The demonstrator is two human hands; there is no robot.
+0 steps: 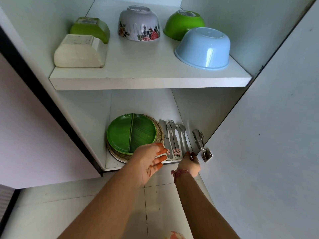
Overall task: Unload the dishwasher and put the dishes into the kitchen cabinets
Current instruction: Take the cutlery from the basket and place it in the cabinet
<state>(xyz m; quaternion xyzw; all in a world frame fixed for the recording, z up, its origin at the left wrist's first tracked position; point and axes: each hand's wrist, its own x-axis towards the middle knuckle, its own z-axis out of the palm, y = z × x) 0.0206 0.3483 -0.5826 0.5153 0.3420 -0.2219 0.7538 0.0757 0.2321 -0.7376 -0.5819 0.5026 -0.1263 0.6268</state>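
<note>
Pale floor tiles (110,209) run beneath the view, split by thin grout lines. A metal hinge (201,144) shines at the open door's (269,152) inner edge.

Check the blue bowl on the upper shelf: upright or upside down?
Upside down. The blue bowl rests rim-down on the upper shelf, with its flat base facing up and its opening hidden against the shelf.

Soft, even daylight fills the view, bright and slightly washed out. A window glare spot sits on the upturned glossy pale-blue plastic bowl (203,48). Shadows under the white upper shelf (148,81) are faint. Wide-angle distortion bends the edges; focus is sharp throughout.
</note>
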